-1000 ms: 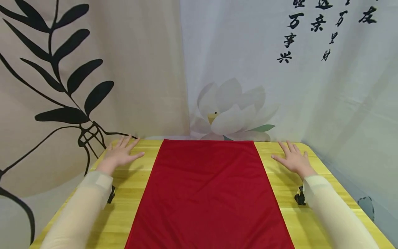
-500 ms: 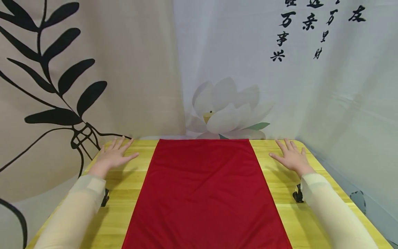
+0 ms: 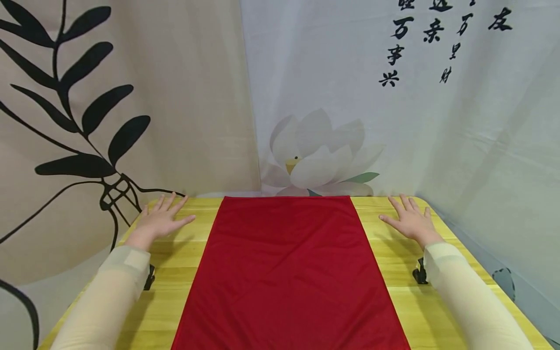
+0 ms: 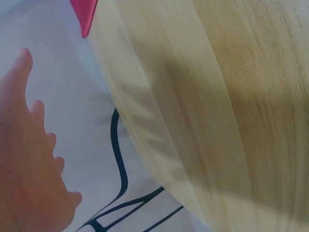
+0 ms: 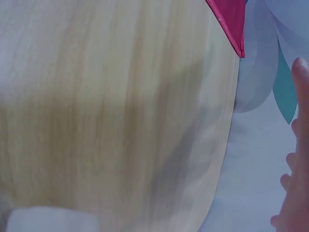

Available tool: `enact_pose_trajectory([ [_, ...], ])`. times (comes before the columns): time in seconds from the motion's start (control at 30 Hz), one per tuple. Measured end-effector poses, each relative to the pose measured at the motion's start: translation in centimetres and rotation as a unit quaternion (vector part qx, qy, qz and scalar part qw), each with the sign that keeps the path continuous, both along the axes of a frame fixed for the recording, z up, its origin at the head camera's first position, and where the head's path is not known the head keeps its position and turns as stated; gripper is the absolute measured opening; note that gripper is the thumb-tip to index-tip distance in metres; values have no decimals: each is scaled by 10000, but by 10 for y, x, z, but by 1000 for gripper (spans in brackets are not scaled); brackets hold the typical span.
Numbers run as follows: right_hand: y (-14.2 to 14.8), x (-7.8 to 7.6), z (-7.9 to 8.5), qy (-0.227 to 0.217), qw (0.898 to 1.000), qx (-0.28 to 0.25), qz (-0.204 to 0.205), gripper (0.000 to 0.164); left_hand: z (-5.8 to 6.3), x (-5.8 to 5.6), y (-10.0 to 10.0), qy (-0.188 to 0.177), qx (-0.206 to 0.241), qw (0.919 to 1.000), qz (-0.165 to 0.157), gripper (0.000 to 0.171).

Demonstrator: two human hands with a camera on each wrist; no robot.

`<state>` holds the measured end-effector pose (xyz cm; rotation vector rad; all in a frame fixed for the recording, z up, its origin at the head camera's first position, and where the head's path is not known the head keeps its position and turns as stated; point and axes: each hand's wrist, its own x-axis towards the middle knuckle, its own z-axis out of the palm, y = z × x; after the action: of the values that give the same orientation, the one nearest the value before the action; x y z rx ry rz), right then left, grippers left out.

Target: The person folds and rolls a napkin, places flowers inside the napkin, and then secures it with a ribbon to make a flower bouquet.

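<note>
A red cloth [image 3: 288,272] lies spread down the middle of the yellow wooden table [image 3: 197,233], with light creases on it. To its left is my left hand [image 3: 157,223], palm down, fingers straight and spread, holding nothing. My right hand [image 3: 411,221] is spread the same way on the cloth's right side. Both hands are over the table's far part and cast shadows on the wood. In the left wrist view the hand [image 4: 34,159] shows at the left edge, apart from the cloth corner [image 4: 86,17]. The right wrist view has the fingers [image 5: 301,96] at its right edge.
Behind the table hangs a pale curtain [image 3: 197,97] printed with dark leaves, a lotus [image 3: 323,155] and black writing. The table's far corners are rounded. A small black device [image 3: 420,272] sits under the right wrist, another [image 3: 149,278] under the left.
The whole head view has shifted slightly, so the table, cloth and hands appear a little further left than one second ago. Both hands keep their spread pose; the cloth lies the same.
</note>
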<state>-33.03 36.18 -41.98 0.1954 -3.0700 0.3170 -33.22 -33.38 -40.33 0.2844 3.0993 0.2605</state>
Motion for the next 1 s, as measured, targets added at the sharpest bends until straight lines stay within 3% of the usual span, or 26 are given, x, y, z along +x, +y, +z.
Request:
enact_pose_trajectory([
  [0.27,-6,3,-1,-33,9999,42,125,90,-2,2,0,-40,-38,10000,24,85],
  [0.73,-26,14,8,314,9965,147,758,86,0,9,17,296,-104,9987,-401,82],
  [1.0,-44,33,14,337,9926,272,1135,83,3,27,45,330,-218,9964,-748,78],
])
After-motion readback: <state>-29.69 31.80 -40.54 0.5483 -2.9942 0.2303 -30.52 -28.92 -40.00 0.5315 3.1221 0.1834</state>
